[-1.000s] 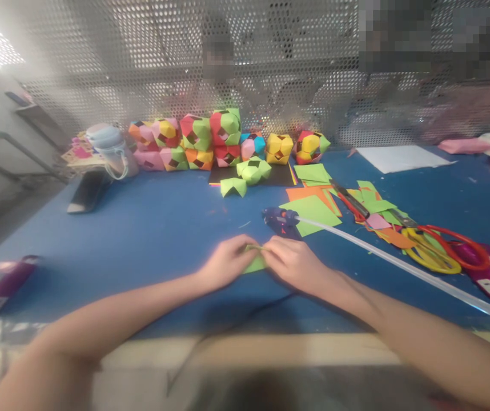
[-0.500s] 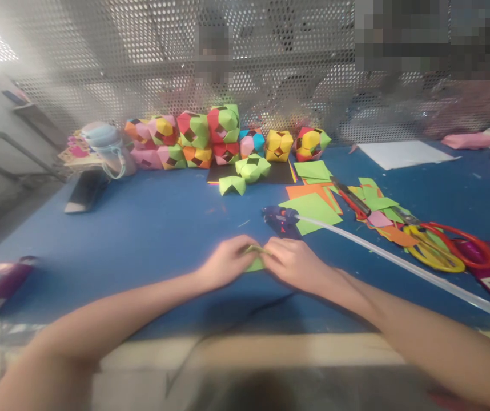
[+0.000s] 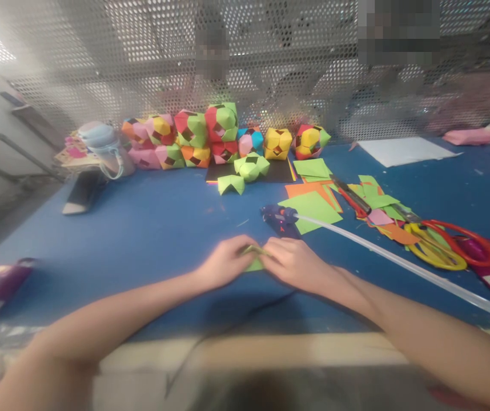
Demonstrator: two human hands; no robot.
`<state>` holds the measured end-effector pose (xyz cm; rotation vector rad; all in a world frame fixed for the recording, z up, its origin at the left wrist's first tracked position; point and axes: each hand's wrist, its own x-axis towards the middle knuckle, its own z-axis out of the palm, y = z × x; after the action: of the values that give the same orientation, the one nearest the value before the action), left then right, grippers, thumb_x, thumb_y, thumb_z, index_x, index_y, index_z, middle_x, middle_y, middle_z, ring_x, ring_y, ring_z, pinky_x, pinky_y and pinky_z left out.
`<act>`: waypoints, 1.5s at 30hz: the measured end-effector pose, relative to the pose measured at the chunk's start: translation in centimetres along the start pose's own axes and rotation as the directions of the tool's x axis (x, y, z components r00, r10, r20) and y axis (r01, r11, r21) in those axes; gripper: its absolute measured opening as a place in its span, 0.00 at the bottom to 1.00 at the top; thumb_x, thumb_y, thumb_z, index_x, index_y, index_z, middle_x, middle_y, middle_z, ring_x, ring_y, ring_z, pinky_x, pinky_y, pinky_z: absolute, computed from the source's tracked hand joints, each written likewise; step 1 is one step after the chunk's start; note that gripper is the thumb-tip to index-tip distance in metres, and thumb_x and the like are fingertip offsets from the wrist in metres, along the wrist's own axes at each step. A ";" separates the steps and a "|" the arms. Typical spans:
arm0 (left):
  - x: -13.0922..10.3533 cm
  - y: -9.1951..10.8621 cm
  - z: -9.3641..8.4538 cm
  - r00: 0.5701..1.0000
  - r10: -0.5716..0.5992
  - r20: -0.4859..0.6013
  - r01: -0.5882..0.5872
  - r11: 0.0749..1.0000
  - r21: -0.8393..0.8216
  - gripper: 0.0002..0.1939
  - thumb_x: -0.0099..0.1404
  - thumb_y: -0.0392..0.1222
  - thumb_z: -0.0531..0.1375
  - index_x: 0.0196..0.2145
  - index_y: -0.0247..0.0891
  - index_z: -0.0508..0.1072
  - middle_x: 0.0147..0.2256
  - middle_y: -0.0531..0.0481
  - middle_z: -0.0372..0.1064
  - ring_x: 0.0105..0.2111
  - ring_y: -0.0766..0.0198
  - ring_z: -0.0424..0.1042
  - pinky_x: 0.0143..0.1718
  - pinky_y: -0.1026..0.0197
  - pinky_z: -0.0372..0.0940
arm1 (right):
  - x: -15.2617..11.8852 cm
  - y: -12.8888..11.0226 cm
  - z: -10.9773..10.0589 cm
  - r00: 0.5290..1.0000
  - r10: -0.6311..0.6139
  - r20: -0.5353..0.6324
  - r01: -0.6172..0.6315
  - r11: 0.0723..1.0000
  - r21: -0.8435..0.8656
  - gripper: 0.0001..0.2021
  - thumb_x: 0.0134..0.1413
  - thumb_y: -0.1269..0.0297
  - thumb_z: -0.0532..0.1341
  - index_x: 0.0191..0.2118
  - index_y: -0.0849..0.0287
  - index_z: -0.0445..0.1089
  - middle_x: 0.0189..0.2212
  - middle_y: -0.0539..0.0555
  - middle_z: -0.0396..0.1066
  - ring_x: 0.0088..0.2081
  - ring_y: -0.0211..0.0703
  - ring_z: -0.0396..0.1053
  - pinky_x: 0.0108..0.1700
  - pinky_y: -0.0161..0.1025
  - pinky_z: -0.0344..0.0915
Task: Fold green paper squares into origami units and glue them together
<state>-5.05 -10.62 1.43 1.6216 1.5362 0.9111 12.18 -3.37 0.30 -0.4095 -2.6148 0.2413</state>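
Between my two hands is a piece of green paper [image 3: 253, 265], with a folded edge raised along its top. My left hand [image 3: 227, 261] pinches its left side, and my right hand [image 3: 290, 260] grips its right side with curled fingers. Much of the paper is hidden behind the fingers. Just beyond my right hand lies a dark blue glue gun [image 3: 280, 216] with a long clear glue stick [image 3: 382, 256] running out to the right. Flat green paper [image 3: 311, 209] lies beside the glue gun.
Folded paper balls [image 3: 223, 123] in several colours line the back by a perforated metal screen [image 3: 151, 45]. Green folded pieces [image 3: 231, 184] sit before them. To the right are scissors [image 3: 436, 254], a cutter [image 3: 352, 197] and paper scraps. A phone [image 3: 83, 191] and bottle [image 3: 103, 145] stand left.
My hands and the green paper stay almost still. The view has shifted very slightly; nothing is taken up or let go.
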 end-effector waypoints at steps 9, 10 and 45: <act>0.0 0.1 0.0 1.000 0.003 -0.001 -0.003 1.000 0.006 0.08 0.59 0.36 0.53 0.32 0.36 0.72 0.30 0.52 0.70 0.30 0.67 0.66 0.37 0.64 0.62 | 0.1 0.0 -0.1 1.000 -0.023 -0.004 0.023 1.000 -0.013 0.14 0.63 0.66 0.48 0.26 0.59 0.63 0.23 0.51 0.65 0.25 0.37 0.62 0.30 0.36 0.52; 0.0 0.1 0.0 1.000 0.005 -0.002 -0.005 1.000 0.008 0.08 0.59 0.35 0.53 0.32 0.36 0.72 0.30 0.52 0.70 0.30 0.67 0.66 0.37 0.64 0.62 | 0.1 0.0 -0.2 1.000 -0.025 -0.004 0.025 1.000 -0.016 0.14 0.63 0.66 0.48 0.26 0.60 0.63 0.23 0.51 0.65 0.25 0.37 0.62 0.30 0.36 0.53; -0.3 0.0 -0.2 0.993 -0.022 -0.118 0.027 0.999 0.041 0.09 0.61 0.38 0.52 0.33 0.35 0.72 0.34 0.48 0.73 0.33 0.64 0.69 0.37 0.63 0.64 | 1.7 1.3 -4.1 0.784 0.602 0.149 -0.528 0.773 -0.351 0.15 0.57 0.54 0.54 0.38 0.60 0.71 0.34 0.60 0.74 0.32 0.47 0.71 0.30 0.36 0.56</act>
<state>-5.20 -10.89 1.48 1.5993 1.6620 0.9818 13.08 -1.18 4.30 -1.3763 -2.7031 0.1016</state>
